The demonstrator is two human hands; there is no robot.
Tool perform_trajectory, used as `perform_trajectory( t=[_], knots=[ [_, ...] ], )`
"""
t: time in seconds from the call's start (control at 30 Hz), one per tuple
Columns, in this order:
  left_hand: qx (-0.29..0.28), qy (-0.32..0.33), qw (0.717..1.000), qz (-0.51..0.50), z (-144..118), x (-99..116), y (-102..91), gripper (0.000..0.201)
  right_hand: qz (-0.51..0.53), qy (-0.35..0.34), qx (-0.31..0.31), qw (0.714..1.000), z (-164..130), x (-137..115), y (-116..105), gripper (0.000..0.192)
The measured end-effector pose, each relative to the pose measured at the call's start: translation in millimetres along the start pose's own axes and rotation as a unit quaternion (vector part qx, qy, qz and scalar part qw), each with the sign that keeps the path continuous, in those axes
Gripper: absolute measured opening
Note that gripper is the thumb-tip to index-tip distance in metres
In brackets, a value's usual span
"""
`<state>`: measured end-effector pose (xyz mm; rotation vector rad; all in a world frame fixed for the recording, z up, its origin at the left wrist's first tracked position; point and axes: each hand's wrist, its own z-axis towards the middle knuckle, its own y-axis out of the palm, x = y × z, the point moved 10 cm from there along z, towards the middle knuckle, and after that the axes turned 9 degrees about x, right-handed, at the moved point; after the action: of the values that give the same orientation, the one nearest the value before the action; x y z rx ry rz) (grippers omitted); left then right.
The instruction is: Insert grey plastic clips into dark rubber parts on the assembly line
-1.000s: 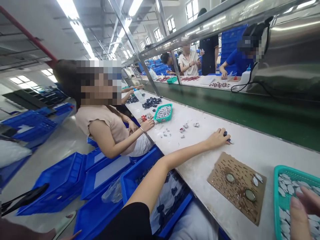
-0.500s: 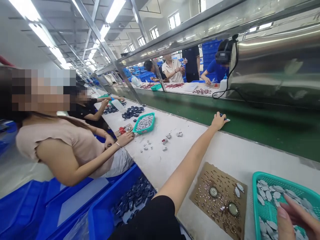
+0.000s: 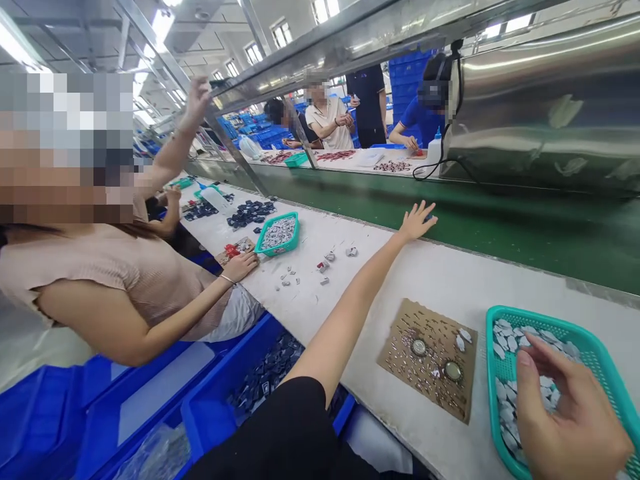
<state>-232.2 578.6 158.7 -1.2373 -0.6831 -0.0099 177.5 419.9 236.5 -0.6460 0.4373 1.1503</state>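
Observation:
My left hand [image 3: 419, 221] is stretched out over the near edge of the green conveyor belt [image 3: 480, 250], its fingers spread. A small dark piece [image 3: 430, 217] shows by its fingertips, mostly hidden. Above the teal basket [image 3: 555, 319] on the right, my right hand [image 3: 575, 413] hovers with thumb and fingers apart, and nothing shows between them. Whitish-grey flat pieces [image 3: 506, 343] lie in that basket. Left of it rests a brown cardboard sheet [image 3: 400, 373] scattered with glue-like drops, two round caps and two pale pieces [image 3: 463, 339].
A co-worker [image 3: 125, 287] sits at the left, one hand on the white table [image 3: 345, 300]. Nearby are another teal basket [image 3: 277, 233], loose grey bits and dark pieces [image 3: 250, 213]. A blue bin [image 3: 210, 407] stands below. Beyond the belt is a steel housing [image 3: 550, 113].
My left hand has spread its fingers and let go of the small dark piece. The view has shifted, bringing more of my right hand into sight. Behind the co-worker, an arm is now raised.

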Motion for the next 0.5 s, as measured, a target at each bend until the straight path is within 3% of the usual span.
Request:
perform_trajectory(
  t=[0.13, 0.23, 0.37, 0.5],
  knots=[
    [0.043, -0.052, 0.996, -0.05, -16.6, -19.2, -34.5, 0.066, -0.012, 0.002, 0.013, 1.0, 8.6, 1.7, -2.2, 0.017],
    [0.089, -0.062, 0.991, -0.084, -64.2, -33.8, -69.0, 0.068, -0.024, 0.0, -0.004, 1.0, 12.4, 2.2, -0.1, 0.021],
    [0.185, -0.068, 0.975, -0.1, -180.5, -58.0, -118.8, 0.06, -0.068, 0.031, -0.032, 0.997, 13.3, 10.9, 0.4, 0.028],
    [0.35, -0.172, 0.92, -0.044, -342.4, -113.6, -161.0, 0.043, -0.106, 0.04, -0.051, 0.992, 12.1, 24.9, -4.2, 0.025]
  ],
)
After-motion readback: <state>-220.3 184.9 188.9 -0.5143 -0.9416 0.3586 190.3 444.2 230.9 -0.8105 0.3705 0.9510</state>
